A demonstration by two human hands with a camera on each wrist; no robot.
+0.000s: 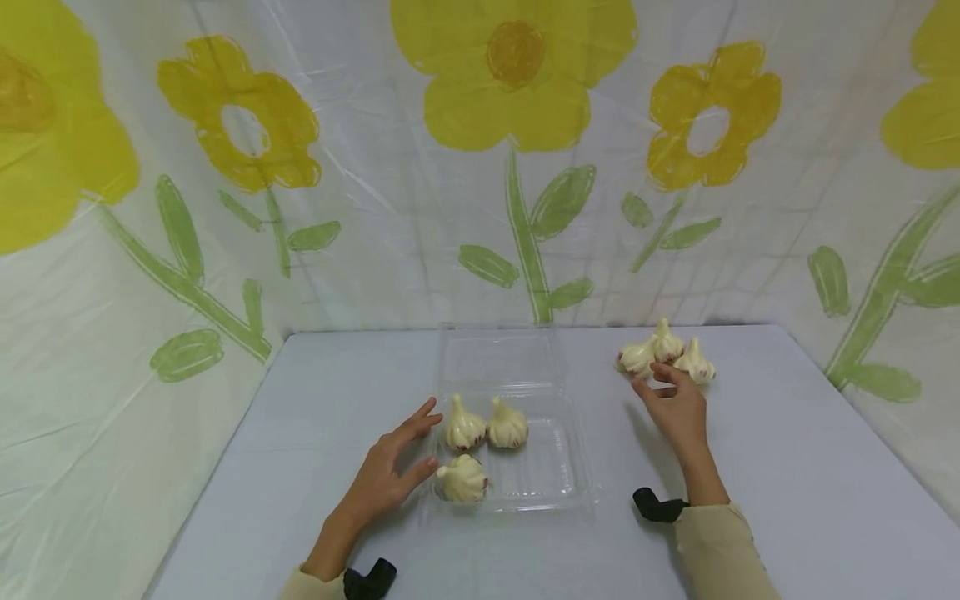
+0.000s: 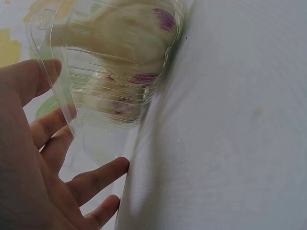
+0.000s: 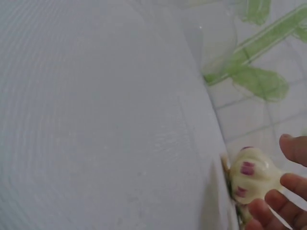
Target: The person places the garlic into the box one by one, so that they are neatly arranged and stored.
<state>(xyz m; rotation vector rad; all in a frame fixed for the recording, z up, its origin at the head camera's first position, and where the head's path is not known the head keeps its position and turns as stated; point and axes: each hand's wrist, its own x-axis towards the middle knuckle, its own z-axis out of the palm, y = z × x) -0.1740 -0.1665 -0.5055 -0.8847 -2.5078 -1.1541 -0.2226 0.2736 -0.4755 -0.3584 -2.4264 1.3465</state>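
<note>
A clear plastic clamshell box [image 1: 536, 467] lies with its lid [image 1: 501, 358] folded back, away from me. Inside its left half sit three garlic bulbs, a back left one [image 1: 464, 427], a back right one [image 1: 507, 425] and a front one [image 1: 462, 479]. My left hand [image 1: 386, 467], fingers spread, rests at the box's left side; in the left wrist view its thumb and fingers touch the clear wall [image 2: 110, 81]. At the back right, my right hand [image 1: 677, 408] reaches to a cluster of garlic bulbs [image 1: 636, 358], fingers loosely bent beside one bulb [image 3: 254, 175], with no grip showing.
A white-covered table [image 1: 315, 417] bears everything. Behind it hangs a pale curtain [image 1: 375, 250] printed with yellow flowers. The bulb cluster, including a bulb at its right [image 1: 695, 364], stands near the table's back edge. Dark wrist cameras [image 1: 658, 505] stick out from both wrists.
</note>
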